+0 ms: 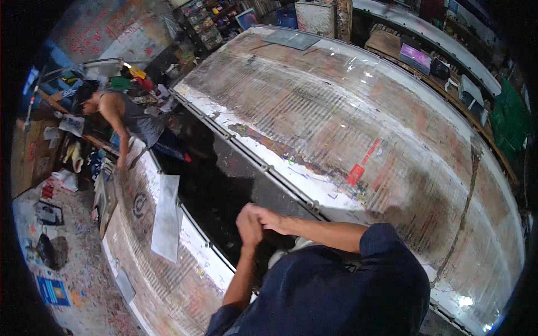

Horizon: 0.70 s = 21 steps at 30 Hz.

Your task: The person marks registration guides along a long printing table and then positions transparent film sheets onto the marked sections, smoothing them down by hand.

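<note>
Both hands meet in front of the chest, above the dark gap between two long work surfaces. The left hand (pixel 248 225) and the right hand (pixel 268 218) press against each other, fingers curled together; neither grasps any object. The large paint-stained surface (pixel 358 112) extends to the right and far side. A narrower surface (pixel 168 291) lies to the left, carrying a pale sheet (pixel 166 218). Another person (pixel 126 117) leans over its far end.
</note>
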{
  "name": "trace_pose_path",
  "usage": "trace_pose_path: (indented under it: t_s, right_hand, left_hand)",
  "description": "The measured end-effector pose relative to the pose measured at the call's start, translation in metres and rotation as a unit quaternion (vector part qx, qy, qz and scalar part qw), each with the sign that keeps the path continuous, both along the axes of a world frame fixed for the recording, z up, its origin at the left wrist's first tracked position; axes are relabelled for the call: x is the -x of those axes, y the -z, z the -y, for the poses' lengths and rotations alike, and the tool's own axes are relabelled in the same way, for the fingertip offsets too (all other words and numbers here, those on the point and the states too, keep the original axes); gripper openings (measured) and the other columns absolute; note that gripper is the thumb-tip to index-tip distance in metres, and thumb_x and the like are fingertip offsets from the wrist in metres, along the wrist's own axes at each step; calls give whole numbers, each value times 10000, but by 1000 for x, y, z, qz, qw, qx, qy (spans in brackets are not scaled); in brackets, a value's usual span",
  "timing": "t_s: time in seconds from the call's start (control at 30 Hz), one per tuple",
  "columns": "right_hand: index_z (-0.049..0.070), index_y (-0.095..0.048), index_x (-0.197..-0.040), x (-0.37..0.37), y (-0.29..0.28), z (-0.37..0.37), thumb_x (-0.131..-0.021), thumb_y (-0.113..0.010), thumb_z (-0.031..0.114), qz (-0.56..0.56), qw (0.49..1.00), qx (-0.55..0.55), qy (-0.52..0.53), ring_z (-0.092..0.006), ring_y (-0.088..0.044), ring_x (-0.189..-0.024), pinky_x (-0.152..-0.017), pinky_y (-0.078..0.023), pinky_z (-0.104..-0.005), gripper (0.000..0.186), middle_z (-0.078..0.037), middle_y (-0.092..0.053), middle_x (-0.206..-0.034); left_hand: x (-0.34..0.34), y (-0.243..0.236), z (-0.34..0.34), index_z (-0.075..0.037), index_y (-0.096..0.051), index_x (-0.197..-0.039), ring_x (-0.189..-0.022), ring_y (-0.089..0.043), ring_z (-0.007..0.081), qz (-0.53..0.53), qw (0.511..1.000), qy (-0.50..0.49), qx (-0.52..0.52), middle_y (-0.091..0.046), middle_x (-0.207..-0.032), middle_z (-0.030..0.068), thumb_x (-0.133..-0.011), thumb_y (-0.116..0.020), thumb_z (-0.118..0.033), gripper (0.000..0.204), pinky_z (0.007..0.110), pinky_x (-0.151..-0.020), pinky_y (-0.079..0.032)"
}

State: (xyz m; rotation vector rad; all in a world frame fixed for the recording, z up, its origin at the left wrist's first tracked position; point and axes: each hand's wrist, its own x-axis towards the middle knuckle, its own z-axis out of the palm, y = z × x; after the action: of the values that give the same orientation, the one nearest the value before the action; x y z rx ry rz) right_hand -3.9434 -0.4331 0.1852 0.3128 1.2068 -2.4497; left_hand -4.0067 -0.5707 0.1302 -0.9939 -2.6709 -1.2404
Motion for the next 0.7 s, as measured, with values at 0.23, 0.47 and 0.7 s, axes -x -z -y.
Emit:
trace_pose_path:
  t_s: [0.23, 0.47, 0.7]
  right_hand:
    - [-3, -627, -1167, 151, -17, -88, -975, -607, 176, -154, 978, -106, 95, -160, -666, -907, -812, -529, -289, 264, -93, -691, -993]
    - [-36, -626, -1047, 223, 107, -236, -921, -586, 90, -24, 839, -328, 434, -181, -669, -816, -740, -531, -318, 182, -110, -691, -902]
    - [-65, -626, -1086, 359, 52, -342, -902, -521, 30, 144, 744, -447, 476, -195, -654, -875, -817, -514, -342, 232, -109, -683, -983]
  left_hand:
    - [212, 51, 7, -35, -559, -847, -605, -558, 142, 426, 842, -269, -193, -592, -710, 49, -1018, -480, -397, 409, 282, -561, -440]
    - [458, 98, -109, -54, -544, -711, -528, -464, 91, 385, 893, -116, -203, -539, -655, 22, -940, -552, -129, 241, 304, -491, -391]
    - [738, 155, -193, 136, -457, -1342, -907, -629, 351, 321, 848, -421, -31, -599, -1101, 291, -997, -479, -501, 724, 419, -777, -533]
